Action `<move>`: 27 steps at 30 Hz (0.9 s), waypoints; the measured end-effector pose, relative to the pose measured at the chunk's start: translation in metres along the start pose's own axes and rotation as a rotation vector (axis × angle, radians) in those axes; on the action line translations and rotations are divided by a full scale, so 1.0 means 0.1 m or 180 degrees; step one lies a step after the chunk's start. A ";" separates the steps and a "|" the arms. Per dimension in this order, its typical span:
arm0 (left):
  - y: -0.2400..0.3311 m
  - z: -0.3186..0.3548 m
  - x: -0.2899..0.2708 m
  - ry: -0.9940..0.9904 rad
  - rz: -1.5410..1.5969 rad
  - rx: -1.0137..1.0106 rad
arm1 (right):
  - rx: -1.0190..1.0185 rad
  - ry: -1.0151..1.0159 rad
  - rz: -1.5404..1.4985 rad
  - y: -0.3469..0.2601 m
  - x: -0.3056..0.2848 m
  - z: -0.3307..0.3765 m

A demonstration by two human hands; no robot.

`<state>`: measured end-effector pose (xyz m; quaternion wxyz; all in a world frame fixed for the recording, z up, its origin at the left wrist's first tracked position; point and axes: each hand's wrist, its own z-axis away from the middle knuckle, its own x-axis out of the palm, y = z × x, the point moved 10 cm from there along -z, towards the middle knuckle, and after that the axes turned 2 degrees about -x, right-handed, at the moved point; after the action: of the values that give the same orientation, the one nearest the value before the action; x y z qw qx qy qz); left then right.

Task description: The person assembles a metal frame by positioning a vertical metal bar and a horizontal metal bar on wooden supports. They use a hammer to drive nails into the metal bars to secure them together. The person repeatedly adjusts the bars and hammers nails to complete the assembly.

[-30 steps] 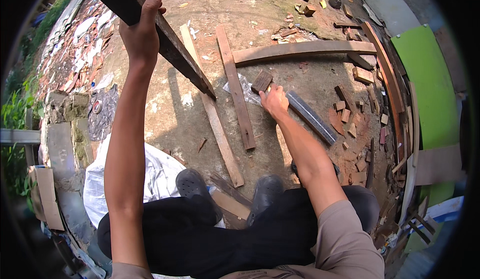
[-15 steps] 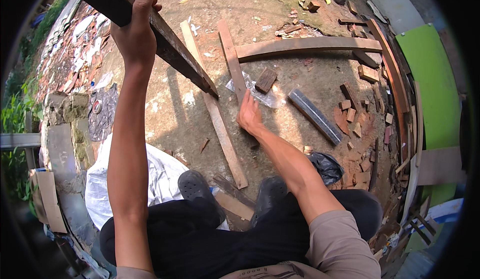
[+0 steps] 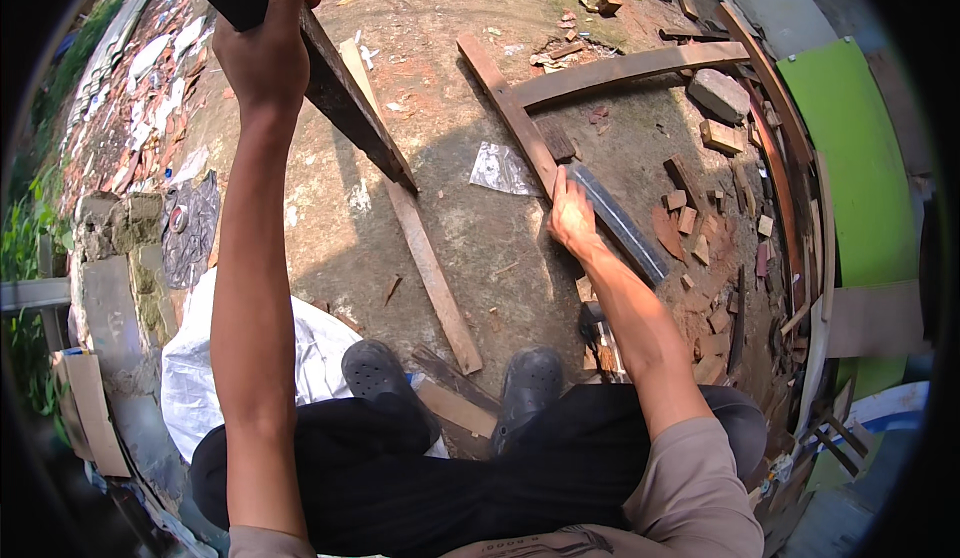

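Note:
My left hand (image 3: pixel 262 63) is closed around a dark wooden beam (image 3: pixel 345 98), held tilted at the upper left. The beam's lower end is over a thin pale wooden strip (image 3: pixel 430 268) lying on the ground; whether they touch I cannot tell. My right hand (image 3: pixel 572 216) grips the near end of a short wooden plank (image 3: pixel 505 103), which meets a longer plank (image 3: pixel 630 70) in a T shape. Beside that hand lies a dark grey bar-shaped piece (image 3: pixel 622 228), and a small dark wood block (image 3: pixel 555 140) shows just past the plank.
A clear plastic bag (image 3: pixel 502 170) lies left of the plank. Wood offcuts (image 3: pixel 722 138) and a grey stone (image 3: pixel 718 96) are scattered on the right, beside long boards and a green panel (image 3: pixel 850 158). A white sack (image 3: pixel 240 358) lies near my left leg, next to broken masonry (image 3: pixel 118 228).
My right hand has moved right, swinging the T-shaped planks with it toward the grey bar and off the plastic bag. My left hand still holds the beam in about the same pose.

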<state>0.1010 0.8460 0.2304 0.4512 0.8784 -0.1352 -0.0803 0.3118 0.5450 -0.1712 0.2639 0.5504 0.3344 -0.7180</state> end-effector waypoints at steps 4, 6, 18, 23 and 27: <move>-0.12 -0.01 0.02 -0.0025 0.0003 -0.0122 | -0.0091 0.0664 0.0365 0.71 -0.26 0.15; -0.10 -0.03 -0.02 -0.0012 0.0002 -0.0127 | -0.0095 0.0394 0.0796 0.67 -0.47 0.19; -0.04 -0.04 0.07 -0.0195 -0.0244 0.0046 | 0.0979 0.0369 -0.0269 0.97 -0.43 0.25; -0.05 -0.02 0.03 -0.0128 -0.0209 0.0040 | 0.0748 0.0310 -0.0558 0.98 -0.49 0.21; -0.04 -0.03 0.00 -0.0072 -0.0153 0.0023 | 0.0660 0.0259 -0.0372 0.92 -0.55 0.21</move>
<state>0.1025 0.8503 0.2289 0.4445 0.8821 -0.1194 -0.1006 0.3818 0.4710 -0.1322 0.1495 0.5830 0.3002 -0.7400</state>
